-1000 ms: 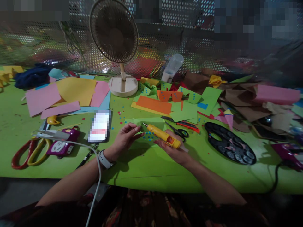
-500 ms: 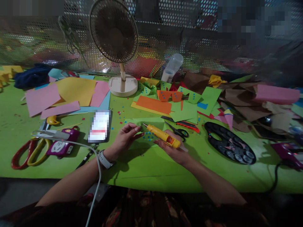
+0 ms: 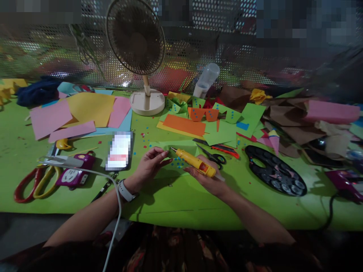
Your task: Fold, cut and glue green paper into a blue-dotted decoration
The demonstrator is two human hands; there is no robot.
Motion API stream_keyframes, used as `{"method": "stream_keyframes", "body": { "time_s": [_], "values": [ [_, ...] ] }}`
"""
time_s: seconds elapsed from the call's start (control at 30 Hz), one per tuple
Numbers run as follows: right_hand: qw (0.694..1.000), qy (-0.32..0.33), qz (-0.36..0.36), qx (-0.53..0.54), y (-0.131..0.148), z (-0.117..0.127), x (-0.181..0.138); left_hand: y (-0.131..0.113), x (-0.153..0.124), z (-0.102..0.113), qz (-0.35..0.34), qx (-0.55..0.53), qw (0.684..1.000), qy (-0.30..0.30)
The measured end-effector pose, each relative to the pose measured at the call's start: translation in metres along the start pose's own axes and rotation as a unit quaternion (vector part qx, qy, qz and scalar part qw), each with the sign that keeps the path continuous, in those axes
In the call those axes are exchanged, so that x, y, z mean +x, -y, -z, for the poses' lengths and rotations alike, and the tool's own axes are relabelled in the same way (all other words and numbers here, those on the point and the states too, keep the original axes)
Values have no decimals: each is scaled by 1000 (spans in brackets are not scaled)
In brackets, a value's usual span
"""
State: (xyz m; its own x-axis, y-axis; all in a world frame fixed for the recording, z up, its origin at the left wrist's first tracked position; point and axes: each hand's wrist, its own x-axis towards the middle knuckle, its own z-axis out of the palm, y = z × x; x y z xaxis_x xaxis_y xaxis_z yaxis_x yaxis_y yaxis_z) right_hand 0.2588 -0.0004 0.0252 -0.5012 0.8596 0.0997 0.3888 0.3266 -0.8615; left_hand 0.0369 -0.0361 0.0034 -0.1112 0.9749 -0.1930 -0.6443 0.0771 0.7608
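Note:
My right hand [image 3: 211,182] is wrapped round a yellow glue gun [image 3: 190,160], its metal nozzle pointing up and left. Just left of the nozzle is my left hand [image 3: 151,164], wearing a pale watch, its thumb and forefinger pinched together. Whatever those fingertips hold is too small to make out. Beneath both hands lies a green paper sheet [image 3: 184,145], with small blue dots [image 3: 177,163] scattered between them. Black-handled scissors [image 3: 217,158] rest right behind my right hand, beside an orange cutter knife [image 3: 227,150].
To the left lie a phone [image 3: 119,151], large scissors [image 3: 47,183] and a purple hole punch [image 3: 78,172] crossed by a white cable. A fan [image 3: 147,102] stands at the back near coloured paper [image 3: 90,109]. A black palette [image 3: 275,170] sits at right.

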Motion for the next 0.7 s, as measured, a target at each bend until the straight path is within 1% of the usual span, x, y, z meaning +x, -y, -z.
{"method": "stream_keyframes", "body": {
  "time_s": [0.13,0.3,0.43,0.5,0.6,0.7],
  "values": [
    [1000,3,6,10,2,0,0,1,0,0,-8,5,1000,-3],
    [1000,5,-5,14,2,0,0,1,2,0,-40,20,999,-5],
    [999,34,7,22,3,7,1,0,4,0,-61,40,997,-17],
    [999,30,11,12,7,16,0,-2,4,1,-70,38,997,-26],
    [998,-9,-10,-56,13,39,-5,-4,6,2,-68,13,997,-41],
    [988,-39,-27,-147,3,70,-18,-7,10,2,-49,-23,996,-64]
  ]
}}
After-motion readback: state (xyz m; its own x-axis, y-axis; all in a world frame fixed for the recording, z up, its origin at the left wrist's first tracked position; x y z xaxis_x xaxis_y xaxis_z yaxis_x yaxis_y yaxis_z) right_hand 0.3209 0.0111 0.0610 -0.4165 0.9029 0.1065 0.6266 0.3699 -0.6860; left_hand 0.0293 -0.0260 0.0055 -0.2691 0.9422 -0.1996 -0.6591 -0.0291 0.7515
